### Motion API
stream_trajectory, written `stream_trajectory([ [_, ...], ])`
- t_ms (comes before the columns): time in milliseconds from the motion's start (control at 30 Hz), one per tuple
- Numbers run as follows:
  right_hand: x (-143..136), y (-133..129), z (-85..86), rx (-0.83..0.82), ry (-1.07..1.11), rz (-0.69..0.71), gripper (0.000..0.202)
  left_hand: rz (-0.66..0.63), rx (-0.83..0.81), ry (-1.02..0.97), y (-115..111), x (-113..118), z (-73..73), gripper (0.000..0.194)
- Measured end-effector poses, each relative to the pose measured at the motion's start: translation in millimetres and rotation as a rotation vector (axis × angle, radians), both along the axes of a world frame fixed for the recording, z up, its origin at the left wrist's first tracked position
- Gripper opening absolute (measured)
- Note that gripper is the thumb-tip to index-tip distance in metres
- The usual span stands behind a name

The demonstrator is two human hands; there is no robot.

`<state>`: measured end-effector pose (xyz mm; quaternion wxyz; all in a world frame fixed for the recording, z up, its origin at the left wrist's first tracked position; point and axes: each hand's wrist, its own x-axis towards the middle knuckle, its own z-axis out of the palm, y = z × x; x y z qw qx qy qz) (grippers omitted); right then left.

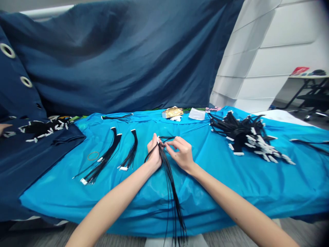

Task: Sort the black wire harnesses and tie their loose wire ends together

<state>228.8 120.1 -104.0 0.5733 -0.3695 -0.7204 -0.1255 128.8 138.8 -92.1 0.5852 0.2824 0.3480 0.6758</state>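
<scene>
A bundle of thin black wires (169, 178) hangs from between my hands and down past the table's front edge. My left hand (154, 154) is closed around its top end, where a small white connector (158, 139) shows by the fingertips. With thumb and forefinger pinched, my right hand (182, 152) holds a single wire of the bundle close to that connector. The exact wire tip between the right fingers is too small to make out. To the left lie black wire harnesses (131, 149) with white connectors, and a longer harness (109, 156).
A large heap of black harnesses (246, 133) with white connectors lies at right; another pile (47, 128) sits far left. A rubber band (93, 156), a gold wrapper (172, 112) and a white packet (196, 114) rest on the blue cloth (210, 192). Another person's hand (3, 128) shows at the left edge.
</scene>
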Motion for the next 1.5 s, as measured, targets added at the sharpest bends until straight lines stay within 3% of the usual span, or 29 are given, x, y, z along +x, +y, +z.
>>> stream_trajectory([
  [733,4,3,-1.7,0.01,-0.13,-0.049,0.017,-0.13,0.074,0.1,-4,2,-3.8,0.035],
  [900,9,1,3.8,0.145,-0.238,-0.129,0.013,-0.111,0.008,0.049,5,-2,-8.4,0.037],
  [1000,12,2,4.1,0.287,-0.397,-0.109,0.017,-0.133,-0.016,0.059,7,-4,-8.1,0.038],
  [1133,15,4,2.5,0.359,-0.533,-0.074,0.017,-0.148,-0.034,0.074,6,-5,-5.2,0.037],
  [1400,19,5,5.3,0.381,-0.614,-0.004,0.019,-0.183,-0.043,0.113,8,-6,-9.7,0.038],
  [1500,17,6,3.7,0.279,-0.517,0.02,0.015,-0.221,-0.063,0.093,11,-6,-12.2,0.039],
])
